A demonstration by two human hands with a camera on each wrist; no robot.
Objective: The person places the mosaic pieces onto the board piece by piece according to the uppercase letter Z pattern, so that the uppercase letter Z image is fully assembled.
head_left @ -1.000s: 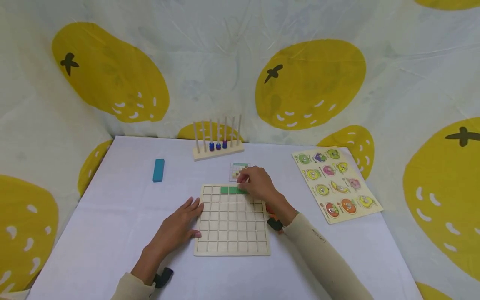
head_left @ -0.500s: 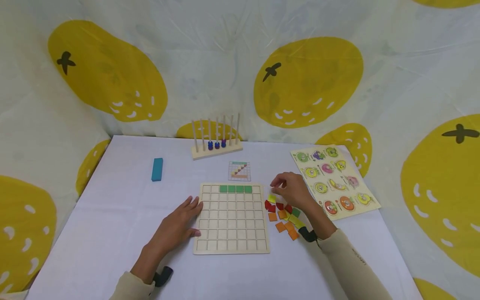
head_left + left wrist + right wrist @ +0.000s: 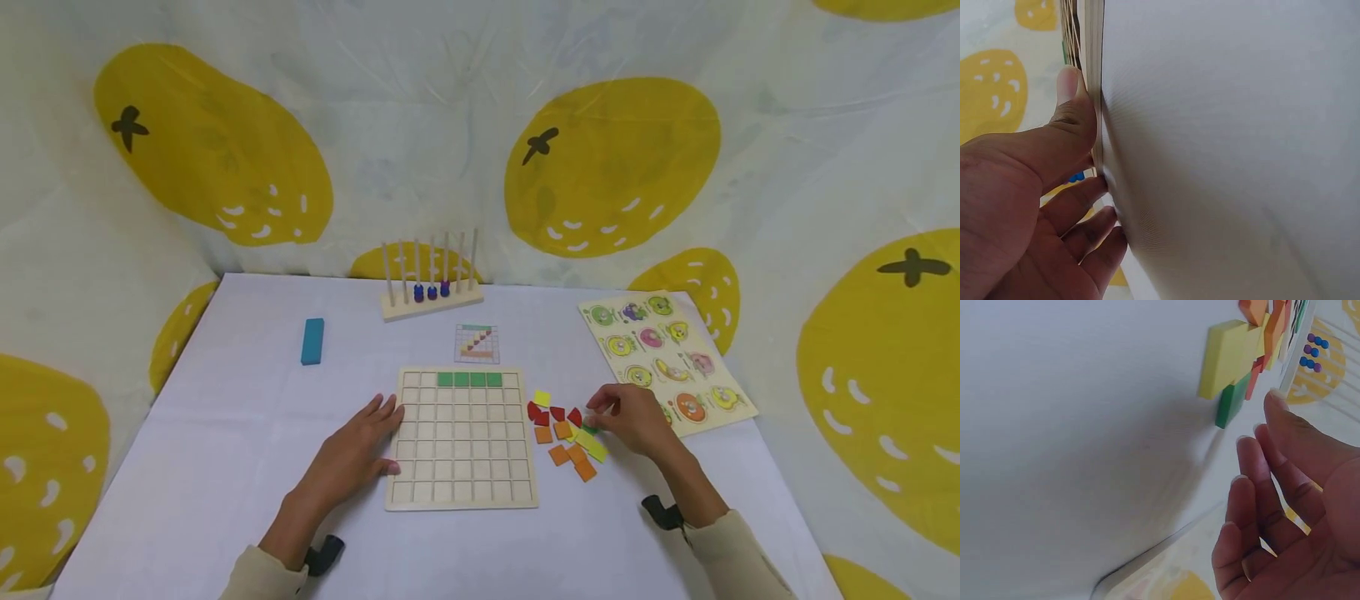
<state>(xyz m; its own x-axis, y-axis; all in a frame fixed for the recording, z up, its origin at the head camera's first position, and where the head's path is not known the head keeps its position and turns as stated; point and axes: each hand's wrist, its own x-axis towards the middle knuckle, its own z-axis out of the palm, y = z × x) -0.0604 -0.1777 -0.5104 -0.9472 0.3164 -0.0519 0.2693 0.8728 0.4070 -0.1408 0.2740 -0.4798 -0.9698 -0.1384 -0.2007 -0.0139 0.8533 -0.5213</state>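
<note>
A pale wooden grid board (image 3: 462, 451) lies on the white table, with several green square tiles (image 3: 477, 379) set in its far row. My left hand (image 3: 358, 446) rests at the board's left edge; in the left wrist view its thumb (image 3: 1072, 103) touches the rim. My right hand (image 3: 632, 421) hovers by the loose tile pile to the right, thumb and fingers apart. Just beyond its fingertips in the right wrist view is a loose green tile (image 3: 1233, 402), beside a yellow tile (image 3: 1225, 357). Orange tiles (image 3: 576, 453) and red pieces (image 3: 557, 413) lie in the same pile.
A small pattern card (image 3: 477, 344) lies behind the board. Farther back stands a peg abacus (image 3: 433, 310) with several beads. A blue-green block (image 3: 312, 342) is at the left, a fruit puzzle board (image 3: 678, 367) at the right. Patterned cloth (image 3: 420, 125) hangs behind.
My right hand has left the board's far row, showing the green tiles there, and moved right and nearer to the loose green tile. My left hand has stayed at the board's edge.
</note>
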